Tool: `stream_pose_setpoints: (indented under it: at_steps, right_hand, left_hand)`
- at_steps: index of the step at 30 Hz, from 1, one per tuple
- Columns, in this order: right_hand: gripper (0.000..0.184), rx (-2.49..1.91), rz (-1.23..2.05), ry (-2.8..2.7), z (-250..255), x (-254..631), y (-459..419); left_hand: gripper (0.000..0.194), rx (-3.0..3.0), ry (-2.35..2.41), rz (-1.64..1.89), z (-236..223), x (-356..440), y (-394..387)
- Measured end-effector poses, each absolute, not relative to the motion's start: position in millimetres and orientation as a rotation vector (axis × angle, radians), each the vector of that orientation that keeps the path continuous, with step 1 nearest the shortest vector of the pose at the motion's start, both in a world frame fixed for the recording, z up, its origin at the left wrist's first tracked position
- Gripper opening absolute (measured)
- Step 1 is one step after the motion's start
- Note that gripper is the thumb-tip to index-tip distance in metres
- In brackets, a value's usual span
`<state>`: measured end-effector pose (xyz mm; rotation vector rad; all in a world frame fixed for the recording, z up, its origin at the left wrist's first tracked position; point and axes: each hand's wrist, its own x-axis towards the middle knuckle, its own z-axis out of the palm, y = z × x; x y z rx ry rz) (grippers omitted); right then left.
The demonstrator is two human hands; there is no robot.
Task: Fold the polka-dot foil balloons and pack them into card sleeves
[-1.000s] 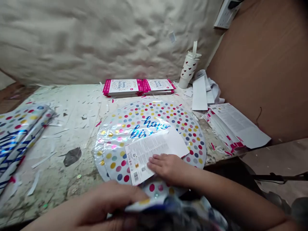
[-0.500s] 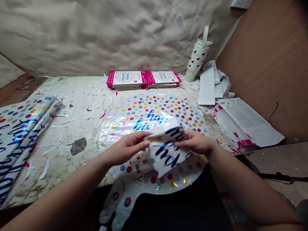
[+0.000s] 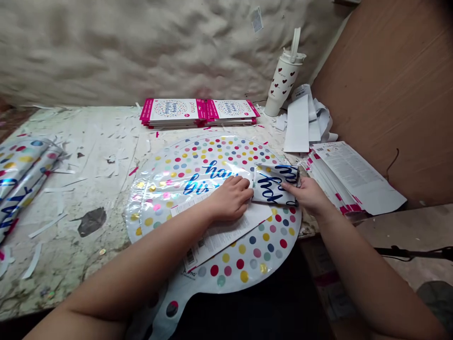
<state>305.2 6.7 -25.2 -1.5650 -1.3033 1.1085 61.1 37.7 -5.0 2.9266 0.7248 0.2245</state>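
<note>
The right hand (image 3: 310, 196) pinches folded foil (image 3: 271, 185) over a dotted balloon (image 3: 191, 170) as the left hand (image 3: 230, 198) rests curled on a printed sheet (image 3: 226, 236), grip unclear.

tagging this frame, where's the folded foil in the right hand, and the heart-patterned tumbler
Folded foil (image 3: 270, 184), head view: blue-lettered top face, near its middle.
Tumbler (image 3: 281, 85), head view: middle of its heart-patterned side.

Both hands (image 3: 231, 198) and forearms (image 3: 148, 259) are bare, tapering toward the wrists (image 3: 323, 211).
</note>
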Motion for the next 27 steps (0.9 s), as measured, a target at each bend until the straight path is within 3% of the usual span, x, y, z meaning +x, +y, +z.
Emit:
stream_pose_setpoints:
  at_steps: [4, 10, 13, 23, 27]
  right_hand:
    - [0.036, -1.623, 1.146, -1.322, -12.1, 301.6, 0.2]
    - [0.034, -1.433, 1.744, -1.324, 9.9, 294.0, 7.7]
    - [0.036, -1.384, 1.852, -1.267, 14.9, 287.2, 13.5]
    - [0.027, -1.379, 1.769, -1.249, 37.7, 257.1, 17.9]
    - [0.021, -1.492, 1.512, -1.346, 41.7, 243.4, 29.6]
  left_hand:
    - [0.014, 2.923, 0.66, 0.324, -4.1, 54.6, 39.5]
    - [0.016, 3.079, 0.559, 0.421, 8.8, 54.1, 30.9]
    - [0.015, 3.117, 0.518, 0.384, 12.3, 55.6, 25.9]
    - [0.017, 3.07, 0.659, 0.337, 21.2, 57.1, 19.1]
    - [0.017, 3.083, 0.718, 0.351, 27.7, 58.6, 13.7]
